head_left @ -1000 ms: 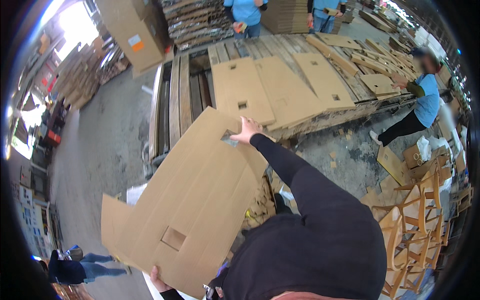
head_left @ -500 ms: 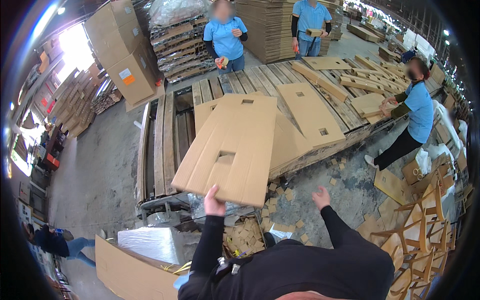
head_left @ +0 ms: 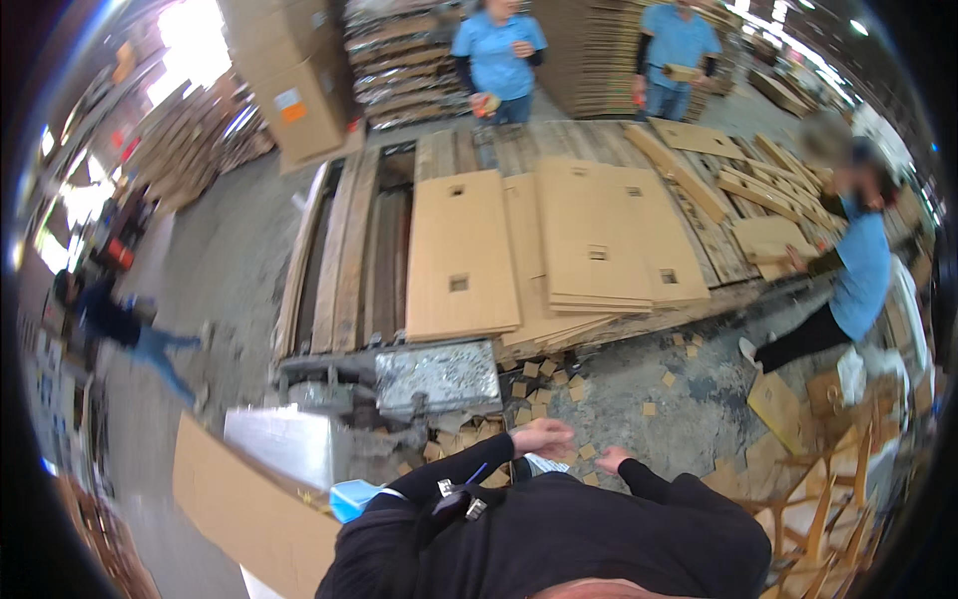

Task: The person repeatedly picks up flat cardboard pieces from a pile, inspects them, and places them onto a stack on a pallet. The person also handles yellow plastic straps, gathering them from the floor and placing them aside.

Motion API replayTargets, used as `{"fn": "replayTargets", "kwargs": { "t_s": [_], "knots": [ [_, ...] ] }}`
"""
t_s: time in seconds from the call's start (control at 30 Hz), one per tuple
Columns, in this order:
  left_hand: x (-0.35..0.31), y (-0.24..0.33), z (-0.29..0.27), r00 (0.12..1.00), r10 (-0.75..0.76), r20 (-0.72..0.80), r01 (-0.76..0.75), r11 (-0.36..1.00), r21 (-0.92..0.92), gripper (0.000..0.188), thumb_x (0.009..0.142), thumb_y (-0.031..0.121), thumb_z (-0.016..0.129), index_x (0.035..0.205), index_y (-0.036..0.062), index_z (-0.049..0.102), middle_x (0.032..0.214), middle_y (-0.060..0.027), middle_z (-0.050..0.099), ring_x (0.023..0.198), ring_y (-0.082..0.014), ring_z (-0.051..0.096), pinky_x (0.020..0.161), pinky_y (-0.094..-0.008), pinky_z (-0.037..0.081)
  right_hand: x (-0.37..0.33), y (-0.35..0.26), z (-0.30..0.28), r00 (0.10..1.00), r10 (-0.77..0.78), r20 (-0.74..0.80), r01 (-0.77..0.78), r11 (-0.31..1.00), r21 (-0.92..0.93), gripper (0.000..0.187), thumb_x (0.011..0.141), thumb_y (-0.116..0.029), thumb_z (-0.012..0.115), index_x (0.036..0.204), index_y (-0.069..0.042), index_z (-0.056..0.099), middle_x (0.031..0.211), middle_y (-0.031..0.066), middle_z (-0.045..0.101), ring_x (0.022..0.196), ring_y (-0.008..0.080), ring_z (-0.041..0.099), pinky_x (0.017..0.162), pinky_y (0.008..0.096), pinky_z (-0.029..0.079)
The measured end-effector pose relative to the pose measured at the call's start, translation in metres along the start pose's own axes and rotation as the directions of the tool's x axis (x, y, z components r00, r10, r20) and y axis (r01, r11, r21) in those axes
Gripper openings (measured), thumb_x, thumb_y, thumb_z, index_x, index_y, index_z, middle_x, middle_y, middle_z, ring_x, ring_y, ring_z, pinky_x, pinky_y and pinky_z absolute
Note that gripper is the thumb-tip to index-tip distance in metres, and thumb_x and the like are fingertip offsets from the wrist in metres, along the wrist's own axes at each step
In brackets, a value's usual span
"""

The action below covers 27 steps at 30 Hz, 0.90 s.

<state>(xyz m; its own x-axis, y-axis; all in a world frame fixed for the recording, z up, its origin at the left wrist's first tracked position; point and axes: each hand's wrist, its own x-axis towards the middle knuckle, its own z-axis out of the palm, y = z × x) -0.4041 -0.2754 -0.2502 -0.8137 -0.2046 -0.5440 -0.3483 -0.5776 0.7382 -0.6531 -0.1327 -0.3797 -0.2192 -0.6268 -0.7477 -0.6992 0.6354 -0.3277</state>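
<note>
My left hand (head_left: 544,437) is held in front of my body, its fingers loosely stretched and nothing in them. Close by on the right is my right hand (head_left: 613,459), also holding nothing, with its fingers partly hidden and a little blurred. Both hands are well short of the slatted wooden table (head_left: 344,270). A flat cardboard sheet (head_left: 459,235) with two square cutouts lies on the table's left part. Beside it, overlapping at the edges, rests a small stack of similar cut sheets (head_left: 596,215).
A co-worker (head_left: 863,270) handles cardboard at the table's right end; two people (head_left: 499,60) stand beyond it. Small cardboard offcuts (head_left: 649,409) litter the floor. Wooden chair frames (head_left: 828,489) stand at lower right. A large carton panel (head_left: 239,499) and a silvery wrapped block (head_left: 279,439) are at left.
The cardboard sheet has left my left hand and lies among those on the table. Both hands have drawn back toward my body and nearer each other. The view has shifted.
</note>
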Motion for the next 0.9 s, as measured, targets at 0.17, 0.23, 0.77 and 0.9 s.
{"fn": "replayTargets", "kwargs": {
  "t_s": [0.17, 0.23, 0.77, 0.9],
  "knots": [
    [-0.149, -0.115, -0.030, 0.696, -0.115, -0.709, -0.138, 0.947, -0.289, 0.030, 0.090, 0.023, 0.061, 0.115, 0.0055, 0.057, 0.100, -0.0096, 0.070, 0.083, -0.0191, 0.069, 0.067, -0.0284, 0.055, 0.054, -0.085, 0.033, 0.965, -0.247, 0.089, 0.261, 0.939, -0.224, 0.055, 0.071, -0.044, 0.069, 0.110, -0.006, 0.065, 0.109, 0.0183, 0.066, 0.103, 0.0315, 0.063, 0.089, 0.0399, 0.049],
    [-0.215, -0.153, -0.028, 0.372, 0.001, -0.928, -0.323, 0.938, -0.128, 0.026, 0.088, 0.021, 0.062, 0.107, 0.0034, 0.060, 0.092, -0.0080, 0.070, 0.078, -0.0162, 0.069, 0.062, -0.0269, 0.053, 0.065, -0.146, 0.047, 0.927, -0.348, 0.136, 0.371, 0.906, -0.206, 0.052, 0.072, -0.041, 0.069, 0.110, -0.004, 0.065, 0.109, 0.0185, 0.066, 0.103, 0.0316, 0.063, 0.089, 0.0399, 0.049],
    [-0.529, -0.447, 0.099, -0.694, -0.597, -0.402, -0.250, 0.723, -0.644, 0.075, 0.080, 0.052, 0.063, 0.118, -0.0128, 0.054, 0.114, -0.0305, 0.061, 0.110, -0.0411, 0.058, 0.092, -0.0419, 0.046, -0.187, -0.480, 0.332, 0.335, -0.837, 0.432, 0.942, 0.299, -0.151, 0.068, 0.080, -0.042, 0.065, 0.127, 0.005, 0.048, 0.121, 0.0286, 0.053, 0.115, 0.0390, 0.052, 0.098, 0.0430, 0.043],
    [-0.515, -0.452, 0.086, -0.537, -0.693, -0.482, -0.559, 0.719, -0.412, 0.055, 0.080, 0.040, 0.068, 0.105, -0.0077, 0.061, 0.102, -0.0199, 0.068, 0.094, -0.0298, 0.066, 0.082, -0.0391, 0.050, -0.206, -0.482, 0.361, 0.343, -0.821, 0.456, 0.934, 0.350, -0.074, 0.064, 0.079, -0.040, 0.066, 0.122, 0.005, 0.049, 0.120, 0.0284, 0.054, 0.116, 0.0403, 0.051, 0.098, 0.0437, 0.043]
  ]
}}
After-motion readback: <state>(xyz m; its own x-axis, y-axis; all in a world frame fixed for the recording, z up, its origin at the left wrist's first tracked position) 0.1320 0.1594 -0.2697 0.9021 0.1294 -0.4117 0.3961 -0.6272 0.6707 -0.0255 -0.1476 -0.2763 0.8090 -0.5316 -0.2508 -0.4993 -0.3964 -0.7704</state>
